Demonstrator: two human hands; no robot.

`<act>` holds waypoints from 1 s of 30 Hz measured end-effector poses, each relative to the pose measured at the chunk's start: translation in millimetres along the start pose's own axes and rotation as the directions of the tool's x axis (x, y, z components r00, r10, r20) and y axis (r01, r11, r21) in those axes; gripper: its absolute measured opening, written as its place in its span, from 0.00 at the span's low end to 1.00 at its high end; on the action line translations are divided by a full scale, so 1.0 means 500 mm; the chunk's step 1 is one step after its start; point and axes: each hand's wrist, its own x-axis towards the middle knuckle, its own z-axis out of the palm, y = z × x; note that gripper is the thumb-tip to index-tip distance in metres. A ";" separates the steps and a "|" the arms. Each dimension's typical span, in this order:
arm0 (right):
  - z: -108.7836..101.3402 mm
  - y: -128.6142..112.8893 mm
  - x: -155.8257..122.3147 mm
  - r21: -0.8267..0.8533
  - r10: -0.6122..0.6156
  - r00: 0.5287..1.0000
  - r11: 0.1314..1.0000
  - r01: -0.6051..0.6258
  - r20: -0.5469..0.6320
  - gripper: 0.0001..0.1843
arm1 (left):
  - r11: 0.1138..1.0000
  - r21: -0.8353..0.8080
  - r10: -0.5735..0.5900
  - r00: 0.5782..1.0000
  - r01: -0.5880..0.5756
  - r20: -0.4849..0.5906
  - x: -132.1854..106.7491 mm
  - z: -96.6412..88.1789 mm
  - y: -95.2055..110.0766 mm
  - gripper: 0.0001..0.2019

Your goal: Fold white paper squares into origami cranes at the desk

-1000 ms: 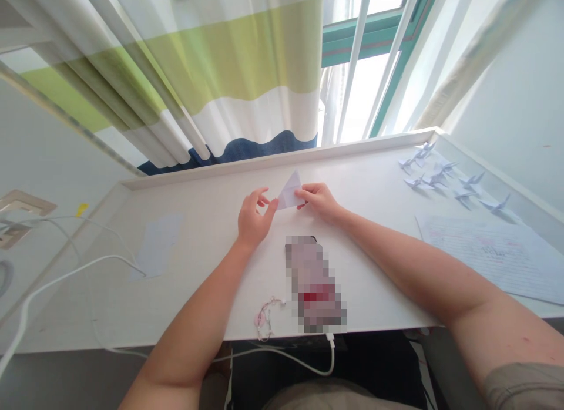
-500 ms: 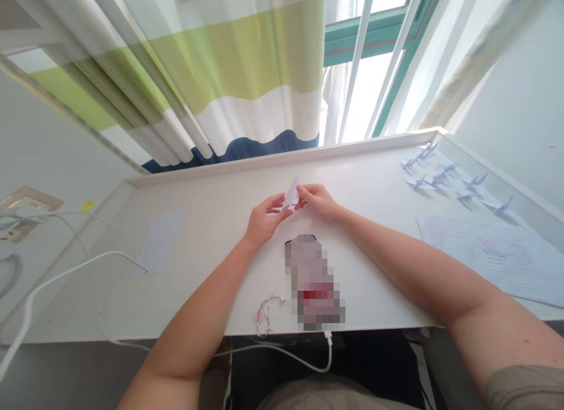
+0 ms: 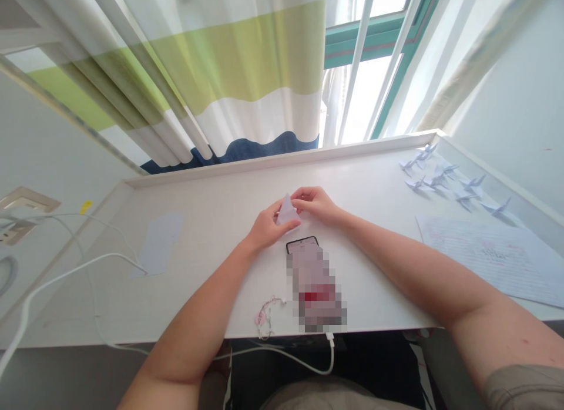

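Left hand (image 3: 268,227): thumb and fingers closed on the folded paper (image 3: 288,212);
Right hand (image 3: 318,204): fingers curled at its edge; grip unclear;
Folded paper: between the bench's (image 3: 211,192) far edge and the phone (image 3: 314,284);
Paper birds (image 3: 436,180): near far right corner.

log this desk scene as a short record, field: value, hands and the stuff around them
left hand: holds folded paper, thumb across its front
right hand: fingers at the paper's right side; pinch or light touch unclear
phone: on the white desk, nearer the person than the hands, mostly pixelated
cable: white, at the phone's near end
beaded strap: left of the phone
far right: several folded paper figures
right: lined written sheet
left: pale paper
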 end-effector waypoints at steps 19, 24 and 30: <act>0.008 0.013 0.006 -0.278 -0.103 0.959 0.960 0.026 -0.266 0.14 | 0.894 0.358 0.327 0.939 -0.270 -0.110 0.012 0.006 -0.031 0.52; 0.003 0.011 0.004 -0.240 -0.121 0.986 0.967 0.090 -0.118 0.10 | 0.965 0.209 0.182 0.979 -0.160 -0.092 0.010 0.002 -0.025 0.39; -0.002 0.007 0.003 -0.134 -0.118 0.988 0.986 0.104 -0.100 0.10 | 0.986 0.113 0.136 0.985 -0.125 -0.102 0.007 -0.006 -0.016 0.31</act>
